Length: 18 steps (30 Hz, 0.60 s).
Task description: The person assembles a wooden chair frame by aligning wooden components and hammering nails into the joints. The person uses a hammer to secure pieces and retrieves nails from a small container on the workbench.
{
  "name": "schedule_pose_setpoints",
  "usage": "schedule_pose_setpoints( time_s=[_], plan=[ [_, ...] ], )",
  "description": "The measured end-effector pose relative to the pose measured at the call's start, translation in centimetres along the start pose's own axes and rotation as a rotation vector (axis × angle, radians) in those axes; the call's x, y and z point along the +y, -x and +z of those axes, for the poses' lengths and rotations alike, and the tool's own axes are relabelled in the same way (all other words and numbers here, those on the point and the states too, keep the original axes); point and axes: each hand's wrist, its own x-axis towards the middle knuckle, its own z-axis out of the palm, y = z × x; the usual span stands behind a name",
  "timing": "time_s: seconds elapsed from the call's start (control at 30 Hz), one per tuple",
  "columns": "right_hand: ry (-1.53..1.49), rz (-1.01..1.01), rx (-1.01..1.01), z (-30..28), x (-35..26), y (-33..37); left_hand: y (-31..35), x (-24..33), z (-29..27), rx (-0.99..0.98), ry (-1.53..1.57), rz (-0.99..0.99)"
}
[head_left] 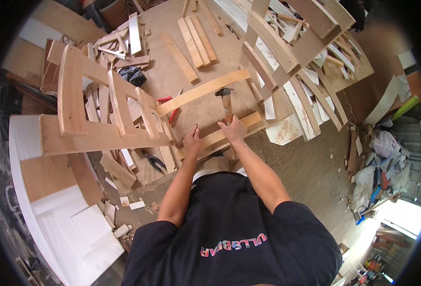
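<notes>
Your right hand (233, 129) is wrapped around the hammer (226, 102) handle, head up and away from you, hanging over the bare floor between the two slats; your left hand (191, 140) lies on the near slat (220, 136), fingers pressed down at its upper edge, gripping nothing that I can make out; whether a nail sits under those fingers I can't tell, too small.

Near slat runs diagonally just in front of you, right end higher; far slat (203, 91) lies parallel beyond it, well clear of both hands; hammer head sits just below the far slat's edge.

Around you: red-handled tool (173, 113) on the floor between the slats, left of the hammer; dark pliers (154, 160) on the floor left of your left forearm; curved frame (101, 114) stands at your left, its end posts just beside the near slat's left end; black bag (132, 74) behind the frame; three short boards (196, 43) side by side further out; stack of curved frames (291, 52) crowds the right, lower ends close to the far slat's right end; white panels (77, 224) at lower left; scrap offcuts (124, 202) by your left elbow.
</notes>
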Motion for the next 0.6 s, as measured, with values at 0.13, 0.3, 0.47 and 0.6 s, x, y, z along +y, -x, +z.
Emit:
schedule_pose_setpoints(
  time_s=[0.13, 0.3, 0.47, 0.6],
  plan=[
    [-0.112, -0.005, -0.004, 0.6, 1.8, 0.1, 2.4, -1.0, -2.0, 0.196, -0.067, 0.172],
    [-0.124, -0.033, -0.149, -2.4, 2.4, 1.2, 6.9, -4.1, -3.3, 0.514, -0.393, 0.073],
    [-0.074, -0.118, -0.159, -4.2, 4.5, 0.6, 7.6, -3.7, -1.9, 0.443, -0.176, -0.08],
    [-0.111, -0.169, -0.172, -6.1, 4.4, 1.0, 7.8, -2.8, 0.1, 0.407, -0.018, -0.087]
  ],
)
